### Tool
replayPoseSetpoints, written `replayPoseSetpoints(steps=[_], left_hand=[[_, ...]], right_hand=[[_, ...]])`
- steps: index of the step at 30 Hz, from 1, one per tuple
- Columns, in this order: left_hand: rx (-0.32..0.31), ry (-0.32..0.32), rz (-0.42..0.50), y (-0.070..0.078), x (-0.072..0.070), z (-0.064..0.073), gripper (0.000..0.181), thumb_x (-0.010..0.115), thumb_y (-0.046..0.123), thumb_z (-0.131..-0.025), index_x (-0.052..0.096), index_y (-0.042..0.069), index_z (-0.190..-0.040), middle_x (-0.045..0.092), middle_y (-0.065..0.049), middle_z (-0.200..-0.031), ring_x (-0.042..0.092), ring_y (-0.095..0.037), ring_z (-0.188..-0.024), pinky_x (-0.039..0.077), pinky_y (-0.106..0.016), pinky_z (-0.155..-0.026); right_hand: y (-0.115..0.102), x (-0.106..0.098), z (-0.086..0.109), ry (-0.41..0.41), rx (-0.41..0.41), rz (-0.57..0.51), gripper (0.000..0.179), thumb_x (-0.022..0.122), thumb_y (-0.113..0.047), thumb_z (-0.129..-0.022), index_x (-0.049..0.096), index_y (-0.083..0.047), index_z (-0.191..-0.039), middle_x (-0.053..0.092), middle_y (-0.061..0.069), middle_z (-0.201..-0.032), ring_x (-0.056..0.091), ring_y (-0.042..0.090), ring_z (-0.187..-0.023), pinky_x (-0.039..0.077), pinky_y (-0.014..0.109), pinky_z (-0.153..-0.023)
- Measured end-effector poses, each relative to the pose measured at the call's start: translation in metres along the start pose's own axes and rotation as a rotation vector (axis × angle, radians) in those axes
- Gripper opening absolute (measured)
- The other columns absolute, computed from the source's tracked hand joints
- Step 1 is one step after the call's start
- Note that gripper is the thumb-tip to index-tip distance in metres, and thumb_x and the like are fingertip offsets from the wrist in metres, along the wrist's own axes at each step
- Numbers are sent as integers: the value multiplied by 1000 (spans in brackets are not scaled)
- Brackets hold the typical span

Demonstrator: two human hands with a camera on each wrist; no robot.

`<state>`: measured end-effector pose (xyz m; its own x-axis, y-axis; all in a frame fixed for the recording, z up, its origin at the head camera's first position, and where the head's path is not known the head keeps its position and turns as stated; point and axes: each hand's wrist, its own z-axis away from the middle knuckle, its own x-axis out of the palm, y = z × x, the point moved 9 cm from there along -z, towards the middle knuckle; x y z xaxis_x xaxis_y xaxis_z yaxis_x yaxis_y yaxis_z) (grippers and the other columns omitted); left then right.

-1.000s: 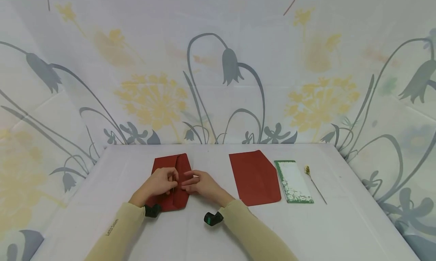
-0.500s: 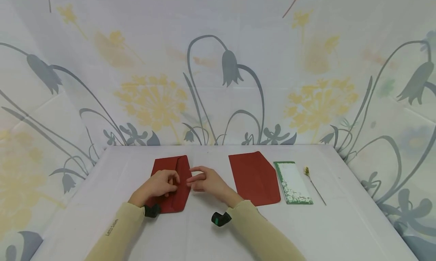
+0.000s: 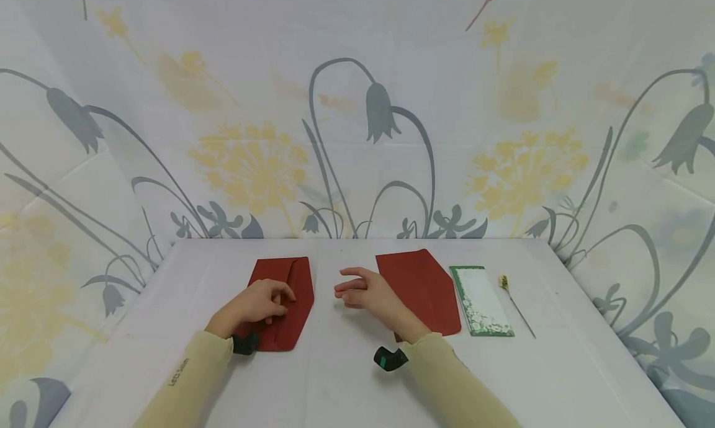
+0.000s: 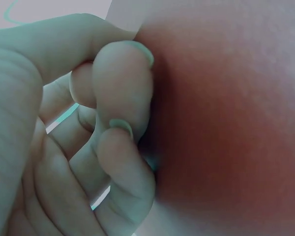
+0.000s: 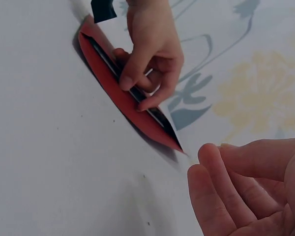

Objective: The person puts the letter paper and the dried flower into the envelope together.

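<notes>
Envelope (image 3: 297, 310), red, lies left of centre on the table (image 3: 335, 384) in the head view, the left hand (image 3: 259, 301) pinching its opening edge; the right hand (image 3: 374, 294), relaxed and holding nothing, hovers near centre. Left wrist view: curled fingers (image 4: 123, 81) meet red paper filling the right. Right wrist view: the envelope slants across the upper left, the right hand lower right.

The head view looks forward and down from farthest back, over the white tabletop (image 3: 335, 387) to the white, flower-printed cloth backdrop (image 3: 346, 186). The left wrist view faces the left fingers (image 4: 130, 177) at close range. The right wrist view, tilted, looks past the right fingers (image 5: 204, 196) toward the red paper envelope (image 5: 142, 120), which the head view shares.
</notes>
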<state>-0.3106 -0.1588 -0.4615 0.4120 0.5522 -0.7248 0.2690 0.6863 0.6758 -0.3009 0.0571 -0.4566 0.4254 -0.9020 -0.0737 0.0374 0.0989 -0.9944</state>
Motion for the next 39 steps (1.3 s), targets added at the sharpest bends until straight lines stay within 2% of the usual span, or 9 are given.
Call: replayPoseSetpoints(steps=[8, 19, 27, 34, 39], left_hand=[[-5, 12, 4, -2, -1, 0, 27, 75, 7, -86, 68, 7, -112, 54, -3, -65, 57, -17, -48, 49, -35, -61], [-34, 19, 7, -5, 0, 1, 30, 79, 11, -84, 68, 9, -111, 53, -3, -64, 57, -16, -47, 49, -35, -59], [-41, 21, 22, -5, 2, 1, 30, 79, 11, -84, 68, 9, -112, 54, -3, -64, 57, -17, -47, 49, -35, -60], [-69, 29, 21, -2, 0, 2, 30, 79, 10, -84, 68, 9, -111, 54, -4, -65, 57, -18, -47, 49, -34, -60], [-97, 38, 1, -3, -2, -1, 29, 80, 11, -83, 68, 11, -110, 54, -5, -65, 58, -18, -48, 49, -33, -60]], right_hand=[[1, -29, 10, 64, -19, 4, 53, 62, -2, -96, 44, -1, -145, 68, 15, -117, 66, 33, -110, 54, 39, -89], [6, -59, 25, 100, -30, 32, 53, 63, -4, -96, 44, 0, -145, 66, 17, -119, 66, 33, -111, 54, 39, -90], [10, -96, 44, 153, -21, 40, 50, 61, -1, -96, 46, -2, -144, 64, 21, -125, 64, 35, -113, 54, 38, -90], [14, -128, 60, 178, -22, 61, 54, 61, -1, -97, 40, 1, -146, 58, 27, -132, 59, 39, -120, 52, 38, -93], [14, -152, 73, 221, -9, 93, 56, 62, -3, -97, 38, 0, -148, 57, 25, -134, 61, 32, -120, 52, 34, -93]])
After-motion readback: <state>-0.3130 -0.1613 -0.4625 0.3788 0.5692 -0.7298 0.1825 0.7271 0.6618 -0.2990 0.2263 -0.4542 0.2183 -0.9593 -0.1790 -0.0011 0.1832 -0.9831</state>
